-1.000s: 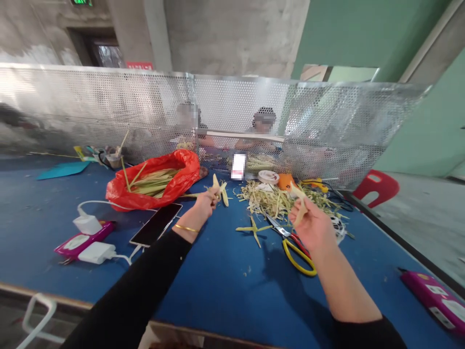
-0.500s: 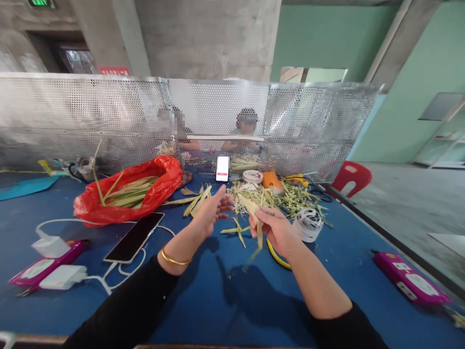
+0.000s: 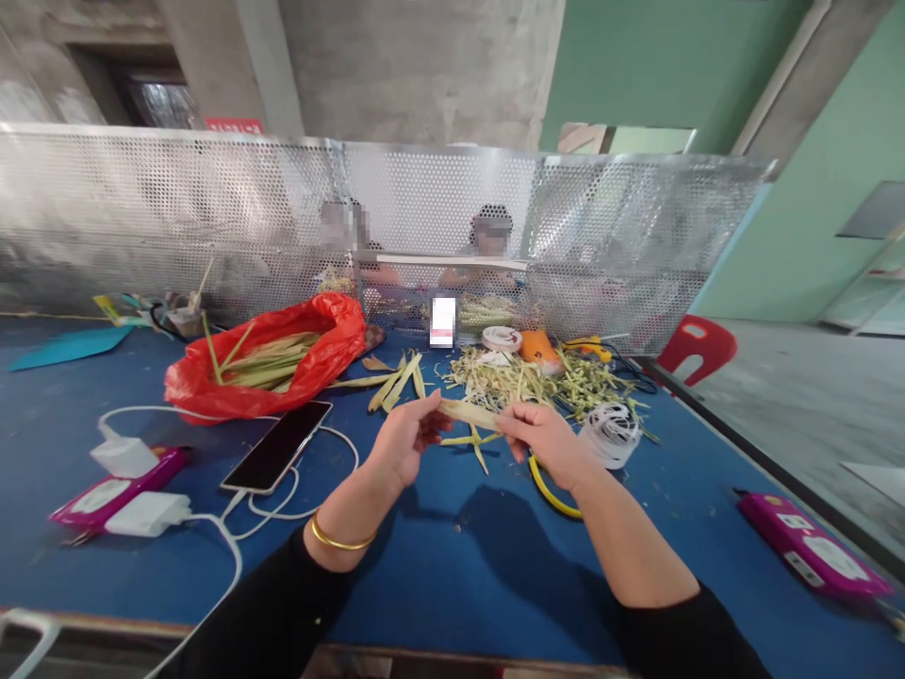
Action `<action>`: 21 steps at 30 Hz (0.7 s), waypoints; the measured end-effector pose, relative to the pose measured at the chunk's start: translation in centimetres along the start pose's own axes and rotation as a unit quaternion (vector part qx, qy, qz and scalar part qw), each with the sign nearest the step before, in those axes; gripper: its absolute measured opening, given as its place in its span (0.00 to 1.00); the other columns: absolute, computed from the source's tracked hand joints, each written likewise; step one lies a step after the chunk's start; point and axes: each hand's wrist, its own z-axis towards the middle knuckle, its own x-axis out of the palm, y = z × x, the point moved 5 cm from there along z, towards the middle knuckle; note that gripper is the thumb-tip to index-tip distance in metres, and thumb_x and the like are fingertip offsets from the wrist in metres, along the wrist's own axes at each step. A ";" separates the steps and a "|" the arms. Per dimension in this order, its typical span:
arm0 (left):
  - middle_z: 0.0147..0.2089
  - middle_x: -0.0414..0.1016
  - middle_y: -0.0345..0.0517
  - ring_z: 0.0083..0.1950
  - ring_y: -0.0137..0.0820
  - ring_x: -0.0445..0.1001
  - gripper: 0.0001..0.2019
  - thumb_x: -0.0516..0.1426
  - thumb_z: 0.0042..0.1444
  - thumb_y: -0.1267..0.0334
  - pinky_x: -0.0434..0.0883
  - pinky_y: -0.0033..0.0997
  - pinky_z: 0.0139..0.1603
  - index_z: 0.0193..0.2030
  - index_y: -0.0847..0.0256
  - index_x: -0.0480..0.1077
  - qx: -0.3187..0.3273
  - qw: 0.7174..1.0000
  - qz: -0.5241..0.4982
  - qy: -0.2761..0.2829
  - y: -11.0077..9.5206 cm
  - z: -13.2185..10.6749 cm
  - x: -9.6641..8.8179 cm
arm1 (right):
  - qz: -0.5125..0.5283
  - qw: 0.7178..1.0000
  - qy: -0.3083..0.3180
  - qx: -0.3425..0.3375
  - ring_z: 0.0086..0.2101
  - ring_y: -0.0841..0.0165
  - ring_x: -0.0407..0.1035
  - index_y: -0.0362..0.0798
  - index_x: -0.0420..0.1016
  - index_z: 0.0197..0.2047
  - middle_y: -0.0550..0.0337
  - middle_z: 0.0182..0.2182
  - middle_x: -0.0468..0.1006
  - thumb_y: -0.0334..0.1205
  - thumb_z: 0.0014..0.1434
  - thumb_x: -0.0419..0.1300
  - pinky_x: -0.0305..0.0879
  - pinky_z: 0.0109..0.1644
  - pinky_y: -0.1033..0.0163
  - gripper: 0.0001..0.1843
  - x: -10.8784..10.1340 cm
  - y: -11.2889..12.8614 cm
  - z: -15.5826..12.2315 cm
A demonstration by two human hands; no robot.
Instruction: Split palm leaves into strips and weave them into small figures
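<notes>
Stretched between my two hands is a pale, flat strip of dried leaf [image 3: 469, 413]. My left hand [image 3: 408, 436] pinches its left end between thumb and fingers, and my right hand [image 3: 538, 436] grips its right end. Just below the strip, a small cross-shaped piece of folded green leaf [image 3: 478, 447] lies on the blue table [image 3: 424, 585]. Several loose leaf strips [image 3: 397, 383] rest beyond my left hand. By my right wrist is a yellow curved handle [image 3: 552, 492], partly hidden by my forearm.
A red plastic bag [image 3: 212, 389] full of long leaves stands at left, with a phone [image 3: 279, 445] and white cables nearby. Leaf scraps [image 3: 523, 377], a white coil [image 3: 609, 434] and an orange packet [image 3: 540, 349] lie right of centre. Behind rises a perforated metal screen [image 3: 438, 203].
My left hand has come down and closed on the free end of the leaf strip. The strip has turned from hanging slanted in my right hand to lying nearly level between both hands.
</notes>
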 end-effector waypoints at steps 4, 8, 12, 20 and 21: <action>0.21 0.72 0.42 0.21 0.23 0.70 0.11 0.63 0.49 0.60 0.64 0.20 0.19 0.23 0.64 0.71 -0.005 0.997 -0.072 -0.033 -0.4 0.3 -0.6 | -0.011 0.999 -0.043 -0.001 0.15 0.75 0.61 0.47 0.72 0.21 0.67 0.16 0.68 0.47 0.49 0.65 0.57 0.23 0.66 0.14 -0.2 -0.2 0.2; 0.29 0.77 0.45 0.29 0.28 0.75 0.14 0.66 0.44 0.55 0.70 0.23 0.26 0.30 0.64 0.74 0.038 0.996 -0.061 0.048 0.1 -0.7 0.8 | -0.018 0.998 -0.062 -0.016 0.16 0.75 0.62 0.47 0.72 0.23 0.66 0.17 0.69 0.48 0.52 0.62 0.58 0.23 0.66 0.14 1.0 -0.8 0.0; 0.30 0.78 0.48 0.31 0.29 0.76 0.15 0.67 0.42 0.58 0.71 0.23 0.30 0.34 0.67 0.76 0.043 0.996 0.010 0.077 1.7 -1.6 1.6 | -0.037 0.999 -0.028 -0.016 0.15 0.74 0.63 0.48 0.68 0.21 0.67 0.16 0.68 0.49 0.54 0.61 0.59 0.23 0.66 0.17 2.6 -1.4 -0.1; 0.24 0.75 0.42 0.26 0.27 0.74 0.12 0.66 0.44 0.57 0.71 0.24 0.28 0.28 0.65 0.73 0.066 0.995 -0.067 -0.031 1.2 -0.1 -0.3 | -0.122 0.985 0.123 0.023 0.20 0.72 0.69 0.47 0.71 0.28 0.63 0.21 0.73 0.45 0.58 0.56 0.65 0.28 0.66 0.12 3.7 -0.6 -1.1; 0.22 0.73 0.41 0.26 0.28 0.75 0.12 0.65 0.45 0.57 0.71 0.24 0.27 0.28 0.64 0.72 0.071 0.994 -0.071 -0.041 0.9 0.2 -0.6 | -0.161 0.976 0.143 0.024 0.22 0.71 0.70 0.47 0.71 0.29 0.62 0.23 0.75 0.44 0.58 0.55 0.66 0.30 0.66 0.12 3.3 -0.4 -1.3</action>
